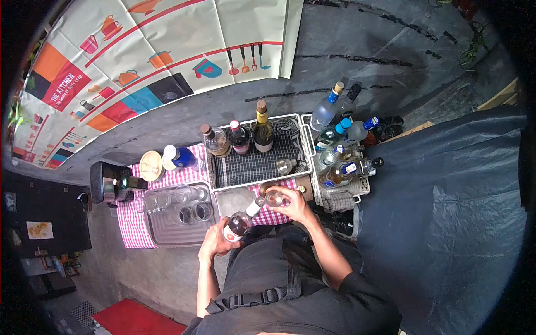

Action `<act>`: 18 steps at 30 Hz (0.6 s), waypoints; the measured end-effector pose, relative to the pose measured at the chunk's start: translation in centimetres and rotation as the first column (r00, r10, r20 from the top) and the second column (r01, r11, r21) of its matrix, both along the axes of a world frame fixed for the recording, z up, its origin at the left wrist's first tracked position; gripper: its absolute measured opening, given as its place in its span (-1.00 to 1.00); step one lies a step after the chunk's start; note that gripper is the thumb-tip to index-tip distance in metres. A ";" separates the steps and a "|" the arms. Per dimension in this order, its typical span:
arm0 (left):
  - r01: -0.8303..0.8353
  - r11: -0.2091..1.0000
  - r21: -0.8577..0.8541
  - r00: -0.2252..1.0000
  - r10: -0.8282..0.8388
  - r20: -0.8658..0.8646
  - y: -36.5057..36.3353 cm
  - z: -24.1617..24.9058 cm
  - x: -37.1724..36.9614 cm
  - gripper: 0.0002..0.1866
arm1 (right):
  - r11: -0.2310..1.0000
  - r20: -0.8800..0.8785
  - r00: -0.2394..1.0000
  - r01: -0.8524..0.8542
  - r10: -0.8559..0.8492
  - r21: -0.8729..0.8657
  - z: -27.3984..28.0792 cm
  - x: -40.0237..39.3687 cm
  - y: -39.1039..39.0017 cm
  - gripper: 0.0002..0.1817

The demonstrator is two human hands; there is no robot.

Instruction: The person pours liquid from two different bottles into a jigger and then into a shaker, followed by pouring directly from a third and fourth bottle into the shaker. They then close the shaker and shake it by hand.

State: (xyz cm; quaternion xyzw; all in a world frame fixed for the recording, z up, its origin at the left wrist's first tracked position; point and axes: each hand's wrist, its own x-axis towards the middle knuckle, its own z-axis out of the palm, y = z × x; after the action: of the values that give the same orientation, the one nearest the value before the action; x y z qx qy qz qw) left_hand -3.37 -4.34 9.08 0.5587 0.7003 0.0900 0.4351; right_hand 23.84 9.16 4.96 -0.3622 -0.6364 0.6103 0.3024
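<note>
My left hand [214, 241] is wrapped round a dark bottle [239, 224] with a white and red label. The bottle is tilted, its pale neck [255, 206] pointing up and right towards a small clear cup [273, 198]. My right hand [295, 205] grips that cup with closed fingers, close to the bottle's mouth. Whether liquid is flowing is too small to tell. Just behind the cup, a round brown object [267, 187] is partly hidden. To the left, two short glasses [202, 211] with dark contents stand on a grey tray [167, 239].
A white wire basket [257, 182] holds several bottles and a metal cup [286, 166]. Another basket [335, 202] at right is crowded with tall bottles. More glasses [186, 194] lie on the tray. Beyond are a blue-labelled jar [180, 157], a wooden bowl [151, 166] and a black appliance [110, 182].
</note>
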 end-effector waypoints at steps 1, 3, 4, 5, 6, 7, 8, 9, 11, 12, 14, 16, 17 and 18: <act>-0.027 0.999 0.043 0.999 0.026 0.036 -0.1 -0.4 0.1 -0.21 | 1.000 0.001 1.000 0.000 0.000 -0.001 0.0 0.1 0.0 -0.35; -0.039 0.998 0.054 0.999 0.037 0.034 -0.3 -0.9 0.2 -0.20 | 0.996 -0.044 0.999 0.016 -0.020 -0.093 -0.2 0.2 0.0 -0.31; -0.051 0.997 0.064 0.998 0.050 0.030 -0.4 -1.2 0.2 -0.19 | 0.996 -0.045 0.999 0.015 -0.019 -0.092 -0.4 0.2 0.1 -0.31; -0.052 0.997 0.065 0.998 0.050 0.030 -0.6 -1.5 0.1 -0.19 | 0.999 0.028 0.999 0.037 -0.037 -0.001 -0.6 0.2 0.3 -0.31; -0.059 0.996 0.068 0.998 0.056 0.033 -0.6 -1.8 0.1 -0.19 | 0.994 0.099 0.993 0.053 -0.063 0.093 -0.7 0.2 0.5 -0.30; -0.065 0.995 0.071 0.997 0.062 0.037 -0.7 -2.0 0.1 -0.18 | 0.994 0.100 0.993 0.054 -0.063 0.094 -0.9 0.3 0.6 -0.30; -0.064 0.995 0.071 0.997 0.062 0.038 -0.8 -2.1 0.1 -0.18 | 0.976 0.252 0.964 0.026 -0.081 0.216 -1.0 0.4 0.6 -0.30; -0.076 0.995 0.058 0.997 0.074 0.035 -0.8 -2.0 0.2 -0.18 | 0.944 0.395 0.911 -0.022 -0.116 0.330 -1.1 0.4 0.7 -0.30; -0.091 0.995 0.044 0.995 0.090 0.031 -1.0 -1.9 0.3 -0.17 | 0.936 0.414 0.904 -0.047 -0.109 0.348 -1.9 0.3 0.7 -0.26; -0.093 0.995 0.047 0.995 0.092 0.034 -1.1 -1.9 0.3 -0.17 | 0.943 0.445 0.891 -0.065 -0.093 0.326 -2.0 0.2 0.7 -0.24; -0.096 0.994 0.050 0.995 0.094 0.038 -1.2 -1.9 0.3 -0.17 | 0.949 0.475 0.877 -0.084 -0.075 0.304 -2.0 -0.1 0.7 -0.21; -0.095 0.993 0.066 0.995 0.092 0.035 -1.3 -2.0 0.2 -0.17 | 0.946 0.504 0.861 -0.105 -0.068 0.308 -1.9 -0.4 0.7 -0.19; -0.097 0.993 0.066 0.995 0.094 0.034 -1.4 -2.1 0.2 -0.17 | 0.945 0.503 0.862 -0.107 -0.067 0.308 -2.0 -0.6 0.8 -0.19; -0.096 0.993 0.071 0.995 0.093 0.036 -1.5 -2.1 0.1 -0.18 | 0.938 0.521 0.851 -0.124 -0.067 0.323 -2.0 -0.7 0.8 -0.19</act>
State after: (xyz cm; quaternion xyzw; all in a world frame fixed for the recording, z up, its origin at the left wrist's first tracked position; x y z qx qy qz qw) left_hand -3.25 -5.82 6.94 0.5388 0.7151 0.1450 0.4210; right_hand 23.18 10.01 2.97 -0.4465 -0.7968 0.3716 0.1667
